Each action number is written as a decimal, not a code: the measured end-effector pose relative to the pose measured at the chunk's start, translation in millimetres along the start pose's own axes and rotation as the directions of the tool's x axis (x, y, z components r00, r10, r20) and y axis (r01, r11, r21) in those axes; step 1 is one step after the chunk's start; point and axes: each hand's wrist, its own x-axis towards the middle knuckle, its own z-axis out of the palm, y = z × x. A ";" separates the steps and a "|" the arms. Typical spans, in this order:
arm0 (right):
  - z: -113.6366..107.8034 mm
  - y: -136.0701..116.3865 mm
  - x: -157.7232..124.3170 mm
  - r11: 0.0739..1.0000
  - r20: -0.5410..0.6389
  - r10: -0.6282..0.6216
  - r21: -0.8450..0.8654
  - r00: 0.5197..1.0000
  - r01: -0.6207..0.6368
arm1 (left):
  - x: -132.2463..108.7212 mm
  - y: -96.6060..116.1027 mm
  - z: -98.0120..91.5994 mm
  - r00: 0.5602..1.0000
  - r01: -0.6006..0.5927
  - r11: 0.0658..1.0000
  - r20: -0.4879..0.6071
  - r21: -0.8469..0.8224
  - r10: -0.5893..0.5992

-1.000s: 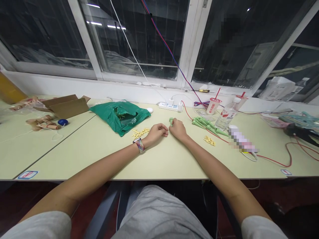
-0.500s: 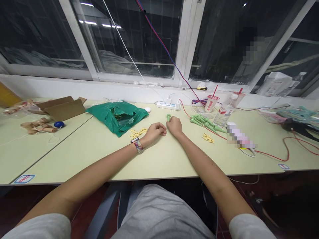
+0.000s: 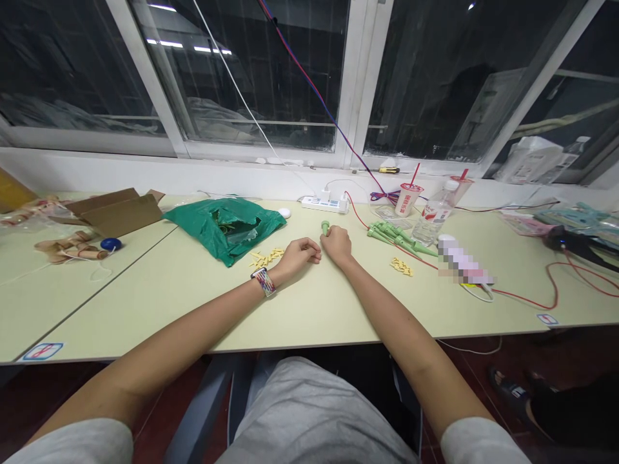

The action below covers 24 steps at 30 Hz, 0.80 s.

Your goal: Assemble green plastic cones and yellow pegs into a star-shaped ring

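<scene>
My right hand (image 3: 337, 246) rests on the pale yellow-green table (image 3: 309, 309), closed round a small green peg-like piece (image 3: 325, 227) whose head sticks up above the fist. My left hand (image 3: 300, 253), with a beaded band at the wrist, lies just left of it with fingers curled; what they pinch, if anything, is hidden. A scatter of small yellow pieces (image 3: 264, 258) lies beside my left hand. Several more green pieces (image 3: 394, 236) are heaped to the right, with another small yellow pile (image 3: 401, 266) near them.
A crumpled green plastic bag (image 3: 225, 223) lies at the back left, a cardboard box (image 3: 116, 209) and wooden parts (image 3: 68, 248) further left. A power strip (image 3: 325, 205), a cup with a straw (image 3: 405, 198), a clear bottle (image 3: 434, 216) and a red cable (image 3: 532, 293) sit at the right.
The green piece in my right hand has turned more upright, its head now above the fist. Both hands stay together in the same place; the view has shifted slightly.
</scene>
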 end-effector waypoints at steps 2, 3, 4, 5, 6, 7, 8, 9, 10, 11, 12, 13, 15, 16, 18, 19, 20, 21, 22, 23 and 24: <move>-2.8 0.6 -0.2 1.000 0.009 0.004 0.006 1.000 -0.004 | -0.4 0.1 0.1 1.000 -0.001 1.000 -0.003 -0.004 0.001; -6.3 1.8 -0.3 1.000 0.009 -0.001 -0.007 1.000 0.001 | -0.7 0.1 0.2 1.000 -0.004 1.000 -0.003 -0.005 0.004; -11.3 4.0 -0.3 0.999 0.003 -0.015 -0.038 1.000 0.015 | -1.0 0.0 0.3 1.000 -0.007 1.000 -0.004 -0.005 0.007; -18.0 7.4 -0.1 0.996 -0.011 -0.036 -0.088 0.999 0.035 | -1.3 0.0 0.5 1.000 -0.009 1.000 -0.003 -0.004 0.009; -26.1 12.0 0.2 0.987 -0.033 -0.060 -0.153 0.998 0.054 | -1.5 -0.2 0.8 1.000 -0.011 1.000 -0.003 0.000 0.011; -35.2 17.8 0.7 0.972 -0.062 -0.084 -0.225 0.995 0.068 | -1.7 -0.4 1.0 1.000 -0.011 1.000 -0.005 0.005 0.011; -44.7 24.6 1.4 0.954 -0.091 -0.091 -0.295 0.992 0.061 | -1.8 -0.7 1.2 1.000 -0.011 1.000 -0.009 0.010 0.011; -54.2 32.1 2.1 0.935 -0.119 -0.084 -0.352 0.989 0.037 | -1.9 -1.0 1.5 1.000 -0.011 1.000 -0.012 0.014 0.011; -62.9 39.8 2.8 0.918 -0.142 -0.060 -0.397 0.988 -0.001 | -1.9 -1.3 1.6 1.000 -0.012 1.000 -0.014 0.016 0.012; -70.5 47.3 3.5 0.901 -0.158 -0.028 -0.432 0.987 -0.043 | -1.9 -1.6 1.7 1.000 -0.014 1.000 -0.014 0.016 0.014; -76.6 54.1 4.2 0.884 -0.162 0.006 -0.460 0.987 -0.081 | -2.0 -1.8 1.7 1.000 -0.016 1.000 -0.012 0.015 0.017; -81.0 59.8 4.8 0.871 -0.155 0.042 -0.479 0.987 -0.112 | -2.1 -1.8 1.6 1.000 -0.017 1.000 -0.010 0.014 0.017; -85.3 67.3 6.0 0.854 -0.127 0.093 -0.500 0.988 -0.144 | -2.4 -1.5 1.2 1.000 -0.017 1.000 -0.006 0.011 0.017; -85.6 69.2 6.7 0.852 -0.112 0.106 -0.502 0.988 -0.149 | -2.5 -1.1 1.1 1.000 -0.016 1.000 -0.005 0.011 0.016; -84.3 70.0 8.2 0.853 -0.093 0.117 -0.500 0.989 -0.148 | -2.8 -0.3 0.8 1.000 -0.012 1.000 -0.008 0.013 0.012; -83.4 69.8 8.9 0.854 -0.090 0.121 -0.499 0.989 -0.150 | -2.9 0.1 0.7 1.000 -0.009 1.000 -0.010 0.013 0.009; -82.5 69.5 9.5 0.854 -0.091 0.123 -0.497 0.988 -0.152 | -2.9 0.4 0.7 1.000 -0.006 1.000 -0.012 0.013 0.006; -82.0 69.5 9.9 0.855 -0.092 0.123 -0.496 0.988 -0.153 | -3.0 0.7 0.8 1.000 -0.004 1.000 -0.012 0.014 0.004; -81.7 69.9 10.1 0.856 -0.097 0.121 -0.494 0.988 -0.153 | -3.1 0.9 0.8 1.000 -0.005 1.000 -0.011 0.014 0.005; -81.7 70.7 10.1 0.858 -0.104 0.115 -0.491 0.988 -0.152 | -3.2 0.9 0.9 1.000 -0.007 1.000 -0.007 0.015 0.007; -81.9 71.6 10.0 0.860 -0.109 0.106 -0.489 0.988 -0.147 | -3.3 0.9 1.0 1.000 -0.009 1.000 -0.003 0.016 0.009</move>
